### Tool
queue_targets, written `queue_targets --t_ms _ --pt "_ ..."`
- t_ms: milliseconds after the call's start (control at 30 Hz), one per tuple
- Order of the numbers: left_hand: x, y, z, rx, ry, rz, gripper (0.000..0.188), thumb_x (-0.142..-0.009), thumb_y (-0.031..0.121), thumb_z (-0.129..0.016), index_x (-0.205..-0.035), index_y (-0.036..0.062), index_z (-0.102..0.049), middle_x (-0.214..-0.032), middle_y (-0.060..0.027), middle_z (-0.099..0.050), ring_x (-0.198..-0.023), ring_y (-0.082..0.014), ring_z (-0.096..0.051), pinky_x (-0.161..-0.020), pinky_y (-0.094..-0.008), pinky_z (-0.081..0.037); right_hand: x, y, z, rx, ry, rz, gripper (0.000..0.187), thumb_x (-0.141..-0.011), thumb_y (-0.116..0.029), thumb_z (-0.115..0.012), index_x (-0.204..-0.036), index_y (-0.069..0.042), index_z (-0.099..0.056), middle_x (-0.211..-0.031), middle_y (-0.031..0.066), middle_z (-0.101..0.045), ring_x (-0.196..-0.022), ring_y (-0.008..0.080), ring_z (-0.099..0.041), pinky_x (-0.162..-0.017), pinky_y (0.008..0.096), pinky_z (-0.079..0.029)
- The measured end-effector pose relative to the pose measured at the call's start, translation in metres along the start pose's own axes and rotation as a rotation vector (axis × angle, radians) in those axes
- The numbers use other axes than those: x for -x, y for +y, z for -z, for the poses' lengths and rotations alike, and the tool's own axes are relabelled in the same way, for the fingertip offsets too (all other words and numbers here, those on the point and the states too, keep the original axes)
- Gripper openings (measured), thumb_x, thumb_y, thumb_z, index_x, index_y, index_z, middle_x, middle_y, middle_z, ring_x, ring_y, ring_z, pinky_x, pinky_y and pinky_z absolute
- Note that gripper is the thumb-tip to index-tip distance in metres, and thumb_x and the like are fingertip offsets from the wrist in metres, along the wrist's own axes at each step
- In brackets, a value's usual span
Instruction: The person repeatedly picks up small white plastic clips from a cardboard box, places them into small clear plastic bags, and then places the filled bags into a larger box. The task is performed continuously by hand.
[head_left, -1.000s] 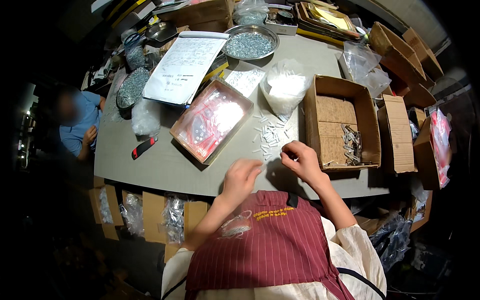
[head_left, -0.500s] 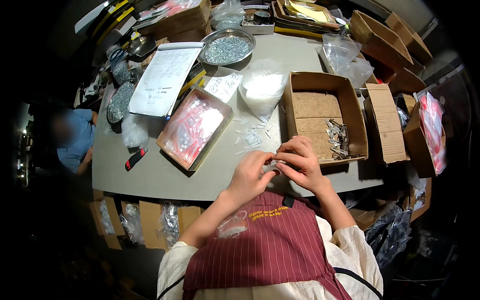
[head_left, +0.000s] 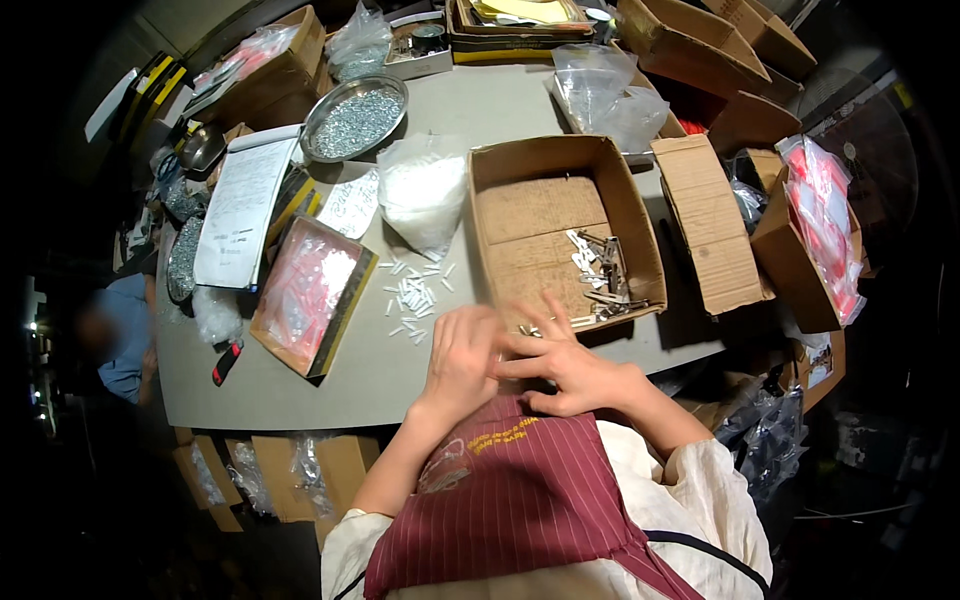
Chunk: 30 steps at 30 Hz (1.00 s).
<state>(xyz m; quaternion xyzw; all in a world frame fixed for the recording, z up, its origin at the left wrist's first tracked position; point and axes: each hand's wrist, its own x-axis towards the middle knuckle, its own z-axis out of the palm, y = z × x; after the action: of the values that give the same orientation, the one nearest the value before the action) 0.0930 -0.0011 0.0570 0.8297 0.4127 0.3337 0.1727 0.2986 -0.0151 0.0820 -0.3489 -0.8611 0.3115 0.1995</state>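
My left hand (head_left: 462, 355) is at the table's near edge, its fingers bent and smeared by motion; whether they hold anything is hidden. Close against it, my right hand (head_left: 575, 370) has its fingers spread apart, partly blurred, and nothing shows in them. Both hands are just in front of a cardboard box (head_left: 630, 205) with small metal pieces (head_left: 600, 265) lying along its right and near sides. Left of that box, small white sticks (head_left: 412, 293) are scattered on the table beside a clear bag of white pieces (head_left: 425, 200).
A carton of pink-and-clear packets (head_left: 312, 300), a notepad (head_left: 243, 205) and a red-and-black handled tool (head_left: 227, 363) occupy the left. Farther back is a metal bowl of small silvery parts (head_left: 355, 118). More cartons (head_left: 710, 225) crowd the right. Another person (head_left: 125, 330) is at the far left.
The view has shifted, so the table's things appear farther left. My hands were pinched together over a small pale thing; now the right fingers have spread and both hands are blurred.
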Motion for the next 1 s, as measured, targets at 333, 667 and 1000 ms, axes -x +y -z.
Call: queue_targets --t_ms 333,667,1000 --pt "0.014 0.017 -0.034 0.152 0.082 0.388 0.02 -0.078 -0.001 -0.07 -0.094 0.0057 -0.061 -0.088 -0.0116 -0.063 -0.087 -0.0363 -0.061 -0.081 -0.0448 -0.048 0.01 0.165 0.052 0.585 -0.208 -0.663 0.03 -0.08 -0.009 -0.065 -0.106 0.007 -0.06 -0.088 0.0263 -0.072 -0.085 0.0418 -0.073 -0.075 0.0512 -0.059" --pt "0.013 0.022 -0.024 0.147 0.163 0.498 0.021 -0.082 0.0 -0.078 -0.096 0.0043 -0.062 -0.091 -0.0123 -0.066 -0.086 -0.0354 -0.065 -0.078 -0.0409 -0.052 -0.028 0.146 0.079 -0.014 0.097 -0.456 0.023 -0.088 -0.002 -0.069 -0.112 -0.001 -0.071 -0.098 0.019 -0.075 -0.091 0.0296 -0.075 -0.081 0.0363 -0.058" --pt "-0.028 0.027 -0.035 0.395 0.155 0.59 0.027 -0.081 0.002 -0.074 -0.102 0.0032 -0.058 -0.097 -0.0159 -0.064 -0.092 -0.0378 -0.065 -0.08 -0.043 -0.051 -0.051 0.04 0.059 -0.611 0.397 -0.148 0.022 -0.092 0.005 -0.066 -0.113 0.004 -0.071 -0.114 0.0133 -0.075 -0.116 0.0234 -0.067 -0.104 0.0377 -0.049"
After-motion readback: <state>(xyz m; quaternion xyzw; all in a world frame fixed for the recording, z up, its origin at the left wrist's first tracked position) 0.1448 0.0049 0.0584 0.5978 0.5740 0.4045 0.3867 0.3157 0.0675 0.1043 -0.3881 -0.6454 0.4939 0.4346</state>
